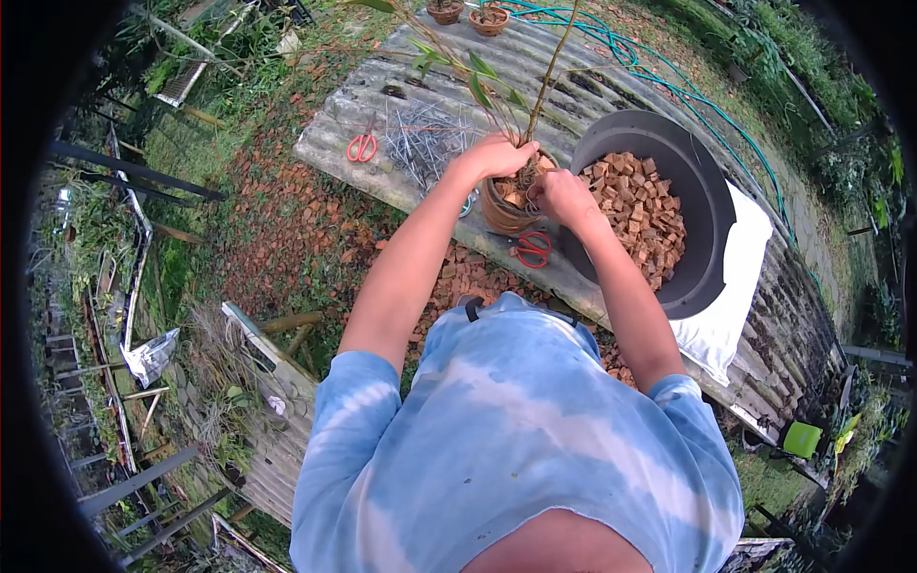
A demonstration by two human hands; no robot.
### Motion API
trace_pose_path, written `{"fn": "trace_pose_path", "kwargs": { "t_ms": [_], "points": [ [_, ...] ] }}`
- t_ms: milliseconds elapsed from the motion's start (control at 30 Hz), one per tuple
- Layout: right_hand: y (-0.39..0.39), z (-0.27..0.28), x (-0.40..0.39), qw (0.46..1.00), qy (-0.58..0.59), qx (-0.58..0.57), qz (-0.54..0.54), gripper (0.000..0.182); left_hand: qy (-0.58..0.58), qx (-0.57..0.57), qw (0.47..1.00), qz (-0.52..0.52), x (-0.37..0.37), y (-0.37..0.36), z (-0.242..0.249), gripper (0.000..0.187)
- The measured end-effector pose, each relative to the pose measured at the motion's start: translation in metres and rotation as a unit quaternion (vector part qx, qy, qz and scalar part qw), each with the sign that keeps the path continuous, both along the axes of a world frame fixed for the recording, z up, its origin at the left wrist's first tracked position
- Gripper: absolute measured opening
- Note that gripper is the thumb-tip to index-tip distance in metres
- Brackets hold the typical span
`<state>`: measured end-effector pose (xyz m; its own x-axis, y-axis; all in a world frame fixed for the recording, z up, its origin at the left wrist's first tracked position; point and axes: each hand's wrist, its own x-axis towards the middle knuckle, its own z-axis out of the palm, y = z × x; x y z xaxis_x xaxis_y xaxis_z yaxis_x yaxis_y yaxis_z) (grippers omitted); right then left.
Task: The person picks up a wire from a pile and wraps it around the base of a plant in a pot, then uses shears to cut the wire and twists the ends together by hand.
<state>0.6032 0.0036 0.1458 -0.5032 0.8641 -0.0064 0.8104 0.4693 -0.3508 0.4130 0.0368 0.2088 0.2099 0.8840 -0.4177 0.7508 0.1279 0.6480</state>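
A clay pot (505,216) holding brown chunks and a tall leafy plant (543,94) stands on a corrugated sheet table. My left hand (499,156) is at the pot's far left rim, around the base of the stems; its fingertips are partly hidden. At the pot's right rim my right hand (562,196) is closed, fingers pressed together over the chunks; what they pinch is too small to name. Red-handled scissors (532,250) lie just in front of the pot. Right of it is a large dark tub (700,181) with brown chunks (638,212) inside.
A pile of thin metal wires (420,143) and other red-handled scissors (362,147) lie left of the pot. A white sack (746,250) is under the tub's right side. Small pots (489,21) and a green hose (669,86) are at the back.
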Motion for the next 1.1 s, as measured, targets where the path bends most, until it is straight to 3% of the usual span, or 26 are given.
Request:
{"fn": "trace_pose_path", "kwargs": {
  "t_ms": [133,233,333,533,733,833,933,1100],
  "points": [
    [-0.01,0.025,-0.003,0.997,-0.045,-0.048,-0.029,0.011,-0.018,0.006,1.0,0.001,-0.003,0.0,-0.003,0.063],
    [-0.006,0.009,0.002,0.999,-0.033,-0.024,0.02,0.013,-0.01,0.006,1.0,0.006,-0.003,-0.003,0.0,0.061],
    [0.0,0.002,0.008,0.993,0.06,-0.008,0.102,0.015,0.013,0.019,1.0,-0.002,-0.003,-0.001,0.0,0.057],
    [-0.01,0.036,0.007,0.999,-0.034,-0.002,0.04,0.015,0.054,0.114,0.991,-0.048,0.001,0.003,-0.024,0.045],
    [-0.001,0.018,0.019,0.986,0.068,0.083,0.125,0.014,0.055,0.129,0.99,-0.027,0.008,-0.006,-0.017,0.042],
    [-0.005,0.021,0.015,0.995,0.04,0.045,0.083,0.014,0.048,0.137,0.989,-0.025,0.005,-0.002,-0.032,0.042],
    [-0.016,0.036,0.011,0.991,0.079,0.06,0.094,0.016,0.042,0.141,0.989,-0.034,0.002,0.0,-0.039,0.042],
    [-0.027,0.053,0.006,0.993,0.033,0.026,0.106,0.021,0.068,0.124,0.99,-0.01,0.003,-0.001,-0.032,0.041]
  ]
}}
